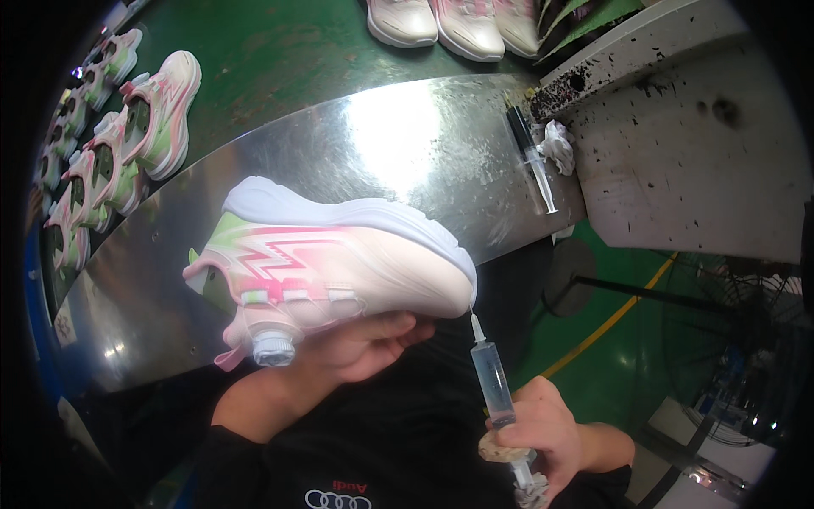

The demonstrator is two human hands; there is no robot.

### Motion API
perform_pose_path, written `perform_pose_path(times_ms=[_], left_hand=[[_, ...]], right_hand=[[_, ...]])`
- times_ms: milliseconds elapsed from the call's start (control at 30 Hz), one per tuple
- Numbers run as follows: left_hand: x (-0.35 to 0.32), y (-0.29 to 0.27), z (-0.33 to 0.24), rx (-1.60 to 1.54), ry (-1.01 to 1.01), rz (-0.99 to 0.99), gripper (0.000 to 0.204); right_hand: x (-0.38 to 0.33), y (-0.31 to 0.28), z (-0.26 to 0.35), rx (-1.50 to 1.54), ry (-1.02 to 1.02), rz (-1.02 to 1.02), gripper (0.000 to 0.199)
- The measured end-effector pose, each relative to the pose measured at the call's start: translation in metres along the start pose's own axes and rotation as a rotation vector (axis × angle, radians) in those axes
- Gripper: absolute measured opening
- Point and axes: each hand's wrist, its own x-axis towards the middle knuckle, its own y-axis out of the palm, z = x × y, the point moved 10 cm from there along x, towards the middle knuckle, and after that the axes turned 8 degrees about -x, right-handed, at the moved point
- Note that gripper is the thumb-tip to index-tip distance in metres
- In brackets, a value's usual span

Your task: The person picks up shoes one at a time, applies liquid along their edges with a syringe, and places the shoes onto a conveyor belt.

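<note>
I stood in a shoe factory, at a station on an assembly line. A green conveyor belt (pixel 280 59) ran past me, carrying a long row of identical pink, white and green sneakers (pixel 127 144), with more white pairs (pixel 449 25) farther along. My surface (pixel 407 136) was a curved sheet of bare polished metal. Beside it sat a white machine housing (pixel 695 161) spattered with black glue or grime, a spare syringe (pixel 532 161) and a crumpled rag (pixel 558 146). The floor (pixel 610 373) below was painted green with a yellow line (pixel 610 321), and a fan (pixel 746 314) stood there.
</note>
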Motion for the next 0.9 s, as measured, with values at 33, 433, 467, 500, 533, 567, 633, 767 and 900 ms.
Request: perform_pose_path(times_ms=[33, 433, 467, 500, 533, 567, 633, 767, 900], left_hand=[[0.002, -0.002, 0.001, -0.006, -0.007, -0.003, 0.032], [0.005, 0.01, 0.0, 0.029, -0.024, 0.148, 0.042], [0.005, 0.012, -0.001, 0.029, -0.02, 0.15, 0.042], [0.004, 0.016, -0.001, 0.007, -0.028, 0.149, 0.038], [0.004, 0.019, 0.0, -0.015, -0.037, 0.15, 0.033], [0.004, 0.019, 0.001, -0.015, -0.034, 0.153, 0.033], [0.004, 0.021, 0.002, -0.016, -0.031, 0.154, 0.035], [0.004, 0.023, 0.002, 0.005, -0.016, 0.15, 0.036], [0.001, 0.024, -0.002, 0.026, 0.007, 0.154, 0.038]], right_hand=[[0.002, 0.002, 0.0, -0.003, 0.0, 0.003, 0.085], [-0.005, 0.033, -0.009, -0.506, -0.048, -0.036, 0.063], [-0.005, 0.034, -0.01, -0.532, -0.056, -0.05, 0.062], [-0.005, 0.036, -0.01, -0.531, -0.06, -0.048, 0.062], [-0.005, 0.036, -0.01, -0.551, -0.063, -0.055, 0.061], [-0.005, 0.036, -0.01, -0.57, -0.067, -0.063, 0.06], [-0.007, 0.037, -0.011, -0.583, -0.072, -0.07, 0.06], [-0.008, 0.04, -0.012, -0.597, -0.072, -0.076, 0.059], [-0.009, 0.042, -0.013, -0.61, -0.081, -0.072, 0.059]])
